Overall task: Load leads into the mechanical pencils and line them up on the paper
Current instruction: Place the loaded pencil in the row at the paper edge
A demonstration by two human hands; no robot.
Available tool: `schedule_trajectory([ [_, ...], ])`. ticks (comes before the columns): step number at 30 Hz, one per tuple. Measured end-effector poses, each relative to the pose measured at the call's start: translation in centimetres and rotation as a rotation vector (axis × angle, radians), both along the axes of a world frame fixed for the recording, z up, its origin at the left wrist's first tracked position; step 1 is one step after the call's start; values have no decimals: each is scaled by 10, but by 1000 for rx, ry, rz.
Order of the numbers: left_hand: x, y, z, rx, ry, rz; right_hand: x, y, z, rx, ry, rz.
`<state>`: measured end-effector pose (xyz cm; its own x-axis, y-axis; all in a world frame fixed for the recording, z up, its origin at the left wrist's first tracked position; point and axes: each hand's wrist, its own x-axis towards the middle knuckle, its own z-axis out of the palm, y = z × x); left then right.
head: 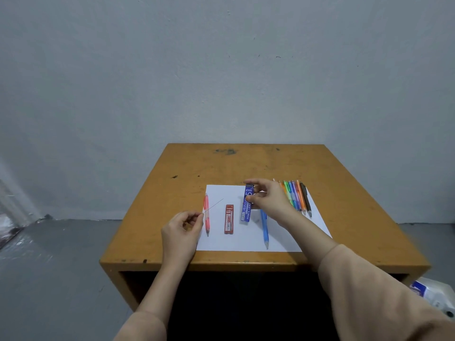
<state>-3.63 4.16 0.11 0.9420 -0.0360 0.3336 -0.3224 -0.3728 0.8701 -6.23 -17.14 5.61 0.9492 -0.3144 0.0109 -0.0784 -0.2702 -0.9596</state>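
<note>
A white paper [236, 242] lies on the yellow-brown table [221, 163]. My left hand [181, 231] pinches a thin grey lead [213, 205] that slants up to the right. A pink mechanical pencil [206, 215] lies along the paper's left edge. Beside it rests a red lead case [229, 219]. My right hand [267, 196] grips the top of a blue lead case [247, 205] standing tilted on the paper. A blue pencil [264, 228] lies below that hand. Several coloured pencils [296, 195] lie side by side at the paper's upper right.
The table stands against a grey wall, above a grey floor. A white and blue package [433, 291] sits on the floor at the lower right. Shiny plastic [9, 225] lies at the far left.
</note>
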Motion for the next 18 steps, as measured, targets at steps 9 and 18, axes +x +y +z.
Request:
schedule_trajectory([
  [9,0,1,1,-25,4,12,16,2,-6,-255,145,98],
  [18,1,1,0,-41,13,7,17,5,-3,-595,276,205],
])
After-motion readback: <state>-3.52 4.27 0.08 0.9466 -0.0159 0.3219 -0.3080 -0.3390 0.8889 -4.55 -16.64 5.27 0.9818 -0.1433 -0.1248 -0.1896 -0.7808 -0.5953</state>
